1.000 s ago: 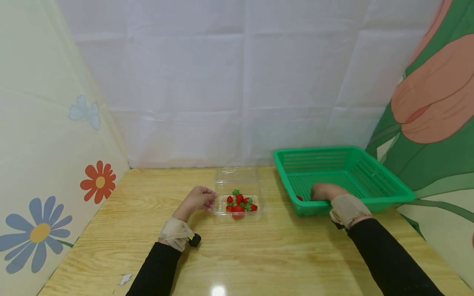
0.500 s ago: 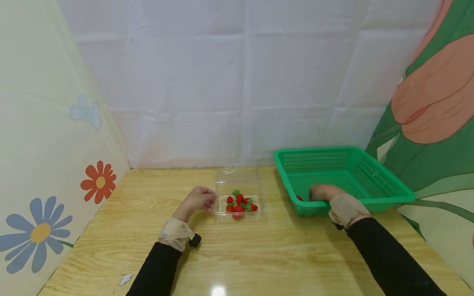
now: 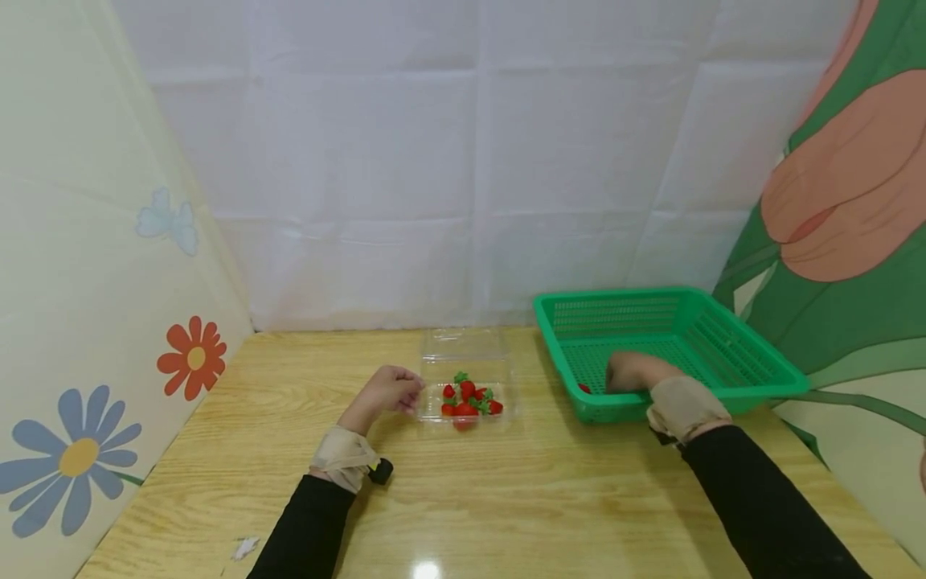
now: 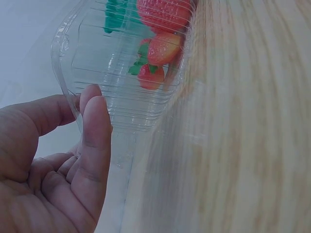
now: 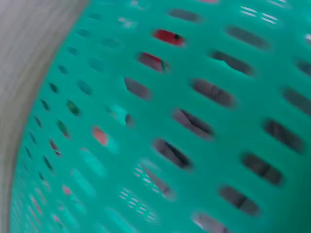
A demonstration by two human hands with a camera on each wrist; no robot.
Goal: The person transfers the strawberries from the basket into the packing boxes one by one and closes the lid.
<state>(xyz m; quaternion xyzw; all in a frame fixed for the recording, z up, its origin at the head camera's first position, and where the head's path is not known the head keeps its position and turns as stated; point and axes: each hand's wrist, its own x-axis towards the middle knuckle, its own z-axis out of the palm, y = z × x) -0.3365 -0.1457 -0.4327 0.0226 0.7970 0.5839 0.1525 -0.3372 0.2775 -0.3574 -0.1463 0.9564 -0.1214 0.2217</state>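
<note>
My left hand (image 3: pixel 391 390) pinches the left rim of a clear plastic clamshell box (image 4: pixel 87 53) between thumb and fingers. Several strawberries (image 3: pixel 466 410) with green leaves lie in its tray, while the lid (image 3: pixel 465 344) leans back, raised. My right hand (image 3: pixel 637 373) reaches over the front rim of a green plastic basket (image 3: pixel 615 296), its knuckles bent downward. The front wall hides its fingertips. At the basket's front left corner a bit of a red strawberry (image 3: pixel 584 388) shows. In the right wrist view, only the slotted basket wall (image 5: pixel 252 107) is near, with red and skin patches behind it.
Both things stand on a wooden table (image 3: pixel 492 498), the basket to the right of the box. A white cloth (image 3: pixel 362 161) hangs behind. Flowered panels (image 3: pixel 72 322) flank both sides. A small torn white patch (image 3: pixel 245 548) is near the front left.
My right hand has shifted only slightly inside the basket. The left hand keeps its pinch on the box, and the strawberries stay where they were.
</note>
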